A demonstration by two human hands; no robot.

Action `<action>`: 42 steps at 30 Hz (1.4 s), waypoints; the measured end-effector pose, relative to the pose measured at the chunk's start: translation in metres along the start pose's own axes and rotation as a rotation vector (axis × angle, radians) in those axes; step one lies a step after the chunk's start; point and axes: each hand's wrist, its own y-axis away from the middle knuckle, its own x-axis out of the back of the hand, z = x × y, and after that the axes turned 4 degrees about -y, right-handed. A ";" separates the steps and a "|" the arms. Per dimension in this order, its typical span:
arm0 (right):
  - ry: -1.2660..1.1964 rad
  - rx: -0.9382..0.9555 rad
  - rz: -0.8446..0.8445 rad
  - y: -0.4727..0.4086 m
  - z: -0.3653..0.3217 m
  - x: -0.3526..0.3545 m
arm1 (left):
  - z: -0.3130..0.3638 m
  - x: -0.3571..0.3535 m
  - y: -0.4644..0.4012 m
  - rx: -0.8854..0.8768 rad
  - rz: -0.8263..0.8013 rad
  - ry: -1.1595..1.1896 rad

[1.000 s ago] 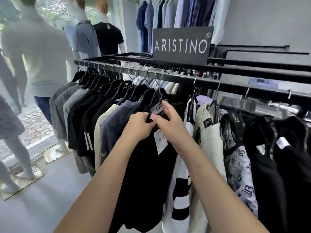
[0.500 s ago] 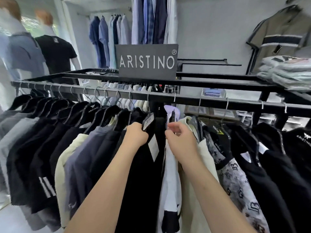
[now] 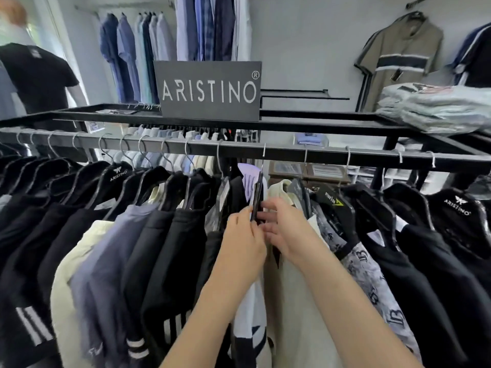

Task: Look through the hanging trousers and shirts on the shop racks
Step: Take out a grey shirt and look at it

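Where the two forearms meet at the middle of the rail, the left hand (image 3: 243, 235) and the right hand (image 3: 285, 229) sit just beside each other, fingertips almost touching. Both curl their fingers around a thin black hanger (image 3: 257, 200) seen edge-on, which hangs by its hook from the black rail (image 3: 292, 152); the left hand closes on it from the left, and the right hand's fingers pinch at it from the right. Whether either hand also grips cloth I cannot tell.

Just left of the hands hang black tops (image 3: 186, 235), then a grey-blue top (image 3: 111, 261) and a cream top (image 3: 69, 282), packed close on black hangers, with more black garments farther left. Below and right of the hands hangs a cream garment (image 3: 292, 301), then a grey patterned shirt (image 3: 372, 282) and black shirts (image 3: 438, 261) marked ARISTINO. These crowd both sides of the gripped hanger and hide what hangs from it.

Above the rail, a flat black shelf (image 3: 318, 123) carries a dark ARISTINO sign (image 3: 208, 90) and, at far right, folded pale clothes (image 3: 438, 110). On the far wall hang blue shirts (image 3: 127, 57) and an olive striped polo (image 3: 398, 51). A mannequin in a black tee (image 3: 37, 75) stands far left.
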 end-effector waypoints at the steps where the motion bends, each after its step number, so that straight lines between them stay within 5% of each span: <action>1: 0.016 -0.022 0.000 0.000 -0.002 0.006 | -0.002 -0.005 0.004 0.069 -0.130 0.001; 5: 0.161 -0.036 0.026 -0.002 -0.003 0.032 | -0.012 0.003 0.005 0.148 -0.328 -0.104; 21: 0.246 0.142 0.048 -0.004 0.002 0.044 | -0.051 0.041 -0.021 0.192 -0.398 -0.187; 42: 0.357 0.286 -0.025 -0.003 0.024 0.043 | -0.020 0.022 -0.048 0.117 -0.179 -0.213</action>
